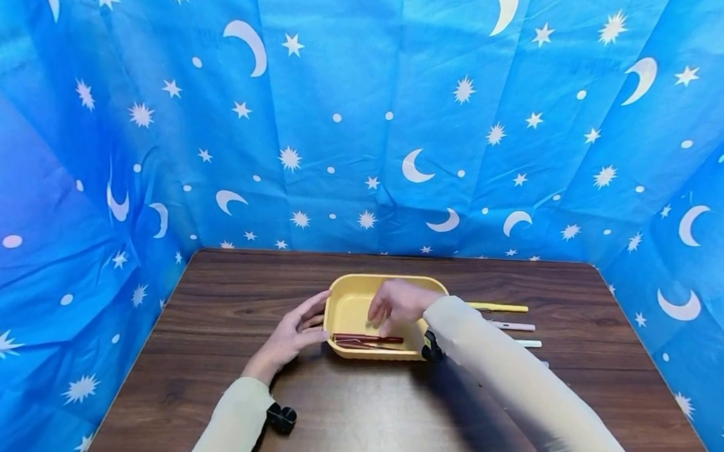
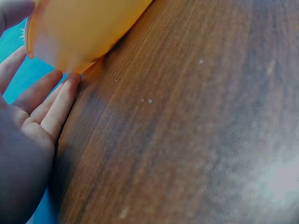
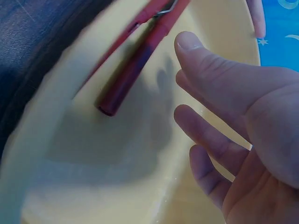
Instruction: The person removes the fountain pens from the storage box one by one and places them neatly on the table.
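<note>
A yellow plastic basin [image 1: 348, 300] stands on the table toward the back. Inside it, along the near wall, lie two red pens [image 1: 367, 338], one with a metal clip showing in the right wrist view, where the nearer red pen [image 3: 128, 74] shows its blunt end. My left hand [image 1: 293, 331] touches the basin's left end, its fingers fairly straight against the outer wall and the thumb at the rim. Over the inside of the basin hangs my right hand [image 1: 401, 304], fingers loosely bent and apart, with nothing between them; the red pens lie just beyond its thumb.
Right of the basin, a yellow pen [image 1: 500, 308] and several white pens, among them one white pen [image 1: 529, 343], lie side by side, partly behind the right sleeve. A blue cloth with moons and stars hangs around the brown wooden table [image 1: 240, 288].
</note>
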### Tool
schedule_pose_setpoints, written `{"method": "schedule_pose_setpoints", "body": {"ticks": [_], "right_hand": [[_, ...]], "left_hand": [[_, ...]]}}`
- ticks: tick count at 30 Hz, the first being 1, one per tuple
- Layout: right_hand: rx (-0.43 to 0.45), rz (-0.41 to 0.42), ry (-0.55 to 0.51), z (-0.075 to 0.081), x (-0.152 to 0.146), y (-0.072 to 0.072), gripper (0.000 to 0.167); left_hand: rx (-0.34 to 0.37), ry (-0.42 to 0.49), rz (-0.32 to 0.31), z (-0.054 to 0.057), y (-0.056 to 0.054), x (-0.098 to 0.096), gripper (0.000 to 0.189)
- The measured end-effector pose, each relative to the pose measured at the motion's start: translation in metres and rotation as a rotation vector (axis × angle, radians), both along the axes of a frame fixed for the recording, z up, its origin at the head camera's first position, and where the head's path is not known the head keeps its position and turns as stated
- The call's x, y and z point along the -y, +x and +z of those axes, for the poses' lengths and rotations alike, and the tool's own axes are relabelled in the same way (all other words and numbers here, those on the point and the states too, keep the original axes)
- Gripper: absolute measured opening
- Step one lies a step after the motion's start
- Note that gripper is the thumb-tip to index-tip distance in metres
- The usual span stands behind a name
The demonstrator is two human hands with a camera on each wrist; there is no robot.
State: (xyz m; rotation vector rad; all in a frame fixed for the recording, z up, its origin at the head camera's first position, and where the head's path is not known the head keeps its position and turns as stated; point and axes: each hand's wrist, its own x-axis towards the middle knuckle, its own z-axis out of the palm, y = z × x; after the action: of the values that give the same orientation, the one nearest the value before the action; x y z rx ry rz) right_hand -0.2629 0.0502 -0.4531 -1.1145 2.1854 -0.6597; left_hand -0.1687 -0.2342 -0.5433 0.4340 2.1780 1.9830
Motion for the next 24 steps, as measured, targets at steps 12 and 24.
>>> {"method": "schedule_pose_setpoints", "body": {"ticks": [12, 24], "right_hand": [[-0.016, 0.006, 0.048, -0.011, 0.008, 0.005, 0.026], [-0.041, -0.027, 0.053, -0.018, 0.011, 0.007, 0.027]], "left_hand": [[0.012, -0.007, 0.009, 0.000, 0.000, 0.000, 0.078], [0.022, -0.018, 0.020, 0.000, 0.000, 0.000, 0.078]]}}
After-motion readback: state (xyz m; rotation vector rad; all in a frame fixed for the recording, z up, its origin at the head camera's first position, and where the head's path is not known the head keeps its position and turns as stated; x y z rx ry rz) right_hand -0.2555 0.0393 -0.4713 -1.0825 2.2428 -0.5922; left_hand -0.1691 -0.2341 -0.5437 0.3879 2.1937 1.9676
